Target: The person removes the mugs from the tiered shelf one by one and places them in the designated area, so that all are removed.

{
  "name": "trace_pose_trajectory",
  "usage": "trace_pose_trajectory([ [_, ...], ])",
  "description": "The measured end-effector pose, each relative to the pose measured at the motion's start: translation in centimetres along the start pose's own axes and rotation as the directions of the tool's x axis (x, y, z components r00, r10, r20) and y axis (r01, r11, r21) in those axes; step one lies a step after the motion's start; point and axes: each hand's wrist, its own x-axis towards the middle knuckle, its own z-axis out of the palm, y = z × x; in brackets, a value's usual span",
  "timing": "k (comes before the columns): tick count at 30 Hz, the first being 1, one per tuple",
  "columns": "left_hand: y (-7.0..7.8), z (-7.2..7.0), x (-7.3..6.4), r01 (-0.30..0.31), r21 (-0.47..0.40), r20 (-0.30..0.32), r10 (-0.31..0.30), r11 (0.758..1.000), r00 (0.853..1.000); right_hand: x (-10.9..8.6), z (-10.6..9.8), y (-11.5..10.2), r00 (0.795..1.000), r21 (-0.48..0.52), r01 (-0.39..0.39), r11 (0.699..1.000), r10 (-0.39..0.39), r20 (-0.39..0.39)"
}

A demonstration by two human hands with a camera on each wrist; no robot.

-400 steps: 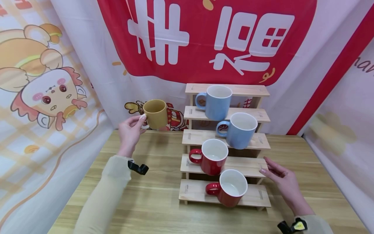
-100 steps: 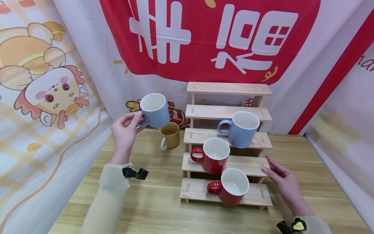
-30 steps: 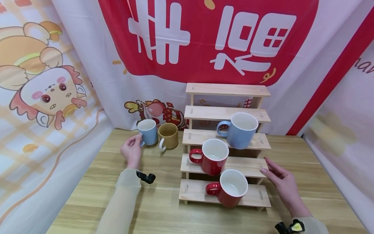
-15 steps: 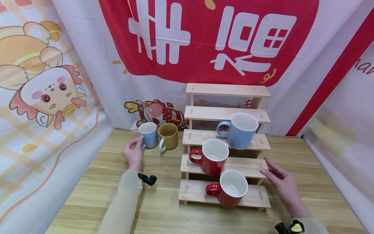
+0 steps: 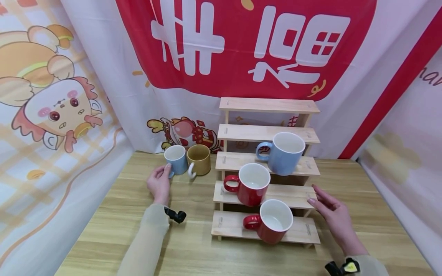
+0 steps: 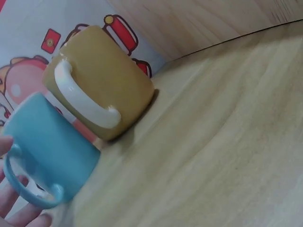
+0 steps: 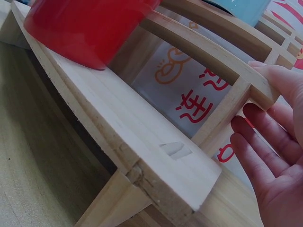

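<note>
At the back left of the table, a light blue mug (image 5: 176, 160) stands upright beside a mustard-yellow mug (image 5: 199, 160). My left hand (image 5: 159, 184) is at the blue mug's handle (image 6: 29, 191); in the left wrist view its fingers curl behind the handle, the thumb near its top. My right hand (image 5: 333, 214) grips the right end of a shelf on the stepped wooden rack (image 5: 293, 196), thumb on top and fingers below. On that same shelf sits a red mug (image 5: 253, 186). Another red mug (image 5: 275, 222) is on the lowest shelf, and a second blue mug (image 5: 286, 154) on the middle one.
The two upper rack shelves (image 5: 269, 105) are bare. Printed cloth (image 5: 179, 103) hangs behind the wooden table (image 5: 186, 245) and along both sides. Table surface shows between the left forearm and the rack.
Earlier the left hand set the yellow mug on the table, then took the blue mug off the rack and lowered it beside the yellow one. Lately it shifted slightly nearer. The right hand stayed put.
</note>
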Motion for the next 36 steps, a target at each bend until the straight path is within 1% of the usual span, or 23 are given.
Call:
trace_pose_trajectory([
  [2,0.6,-0.1,-0.1,-0.017,0.02,0.013,0.017,1.0,1.0,0.0,0.0,0.0,1.0,0.006,0.001,1.0,-0.001,0.002],
  [4,1.4,0.0,-0.2,-0.056,0.021,0.013,0.056,0.998,0.998,0.0,0.0,0.1,1.0,0.015,0.002,1.0,-0.002,0.004],
  [7,3.2,0.5,-0.3,-0.128,-0.025,0.019,0.129,0.991,0.992,0.0,0.0,0.1,1.0,0.025,0.001,1.0,-0.001,0.006],
  [9,4.6,1.0,-0.7,-0.153,-0.051,0.045,0.156,0.987,0.987,0.0,-0.1,0.1,1.0,0.026,-0.004,1.0,0.003,0.011],
  [11,6.2,1.6,-1.3,-0.165,-0.069,0.097,0.172,0.984,0.98,0.0,-0.1,0.0,1.0,0.02,-0.011,1.0,0.011,0.013],
  [12,7.0,1.9,-1.7,-0.173,-0.075,0.131,0.182,0.982,0.974,0.0,-0.2,0.0,1.0,0.017,-0.014,1.0,0.013,0.015],
  [14,8.6,2.7,-2.8,-0.198,-0.076,0.2,0.21,0.977,0.957,0.0,-0.2,-0.1,1.0,0.008,-0.019,1.0,0.019,0.015],
  [15,9.3,3.1,-3.4,-0.221,-0.088,0.236,0.236,0.971,0.943,-0.1,-0.2,-0.1,1.0,0.004,-0.021,1.0,0.021,0.014],
  [17,10.6,4.0,-4.6,-0.267,-0.112,0.313,0.289,0.957,0.905,-0.1,-0.2,-0.2,1.0,0.0,-0.022,1.0,0.022,0.014],
  [19,11.6,4.9,-5.8,-0.303,-0.148,0.389,0.337,0.941,0.857,-0.1,-0.2,-0.2,1.0,-0.004,-0.025,1.0,0.025,0.013],
  [20,12.1,5.3,-6.4,-0.316,-0.162,0.429,0.355,0.935,0.831,-0.1,-0.2,-0.2,1.0,-0.004,-0.024,1.0,0.024,0.013],
  [23,13.4,6.4,-8.4,-0.333,-0.177,0.525,0.375,0.926,0.764,0.0,-0.1,-0.1,1.0,-0.005,-0.022,1.0,0.022,0.012],
  [26,14.4,7.5,-10.1,-0.358,-0.172,0.604,0.385,0.918,0.698,0.1,-0.1,-0.1,1.0,-0.007,-0.013,1.0,0.013,0.008],
  [30,15.0,9.0,-11.9,-0.383,-0.172,0.682,0.391,0.908,0.618,0.0,-0.1,-0.1,1.0,-0.01,-0.002,1.0,0.002,0.004],
  [32,15.1,9.6,-12.6,-0.388,-0.168,0.717,0.382,0.906,0.583,0.0,-0.1,-0.1,1.0,-0.011,-0.005,1.0,0.005,0.004],
  [36,15.3,10.7,-13.9,-0.394,-0.137,0.783,0.343,0.909,0.519,0.0,-0.1,-0.1,1.0,-0.013,-0.017,1.0,0.017,0.004],
])
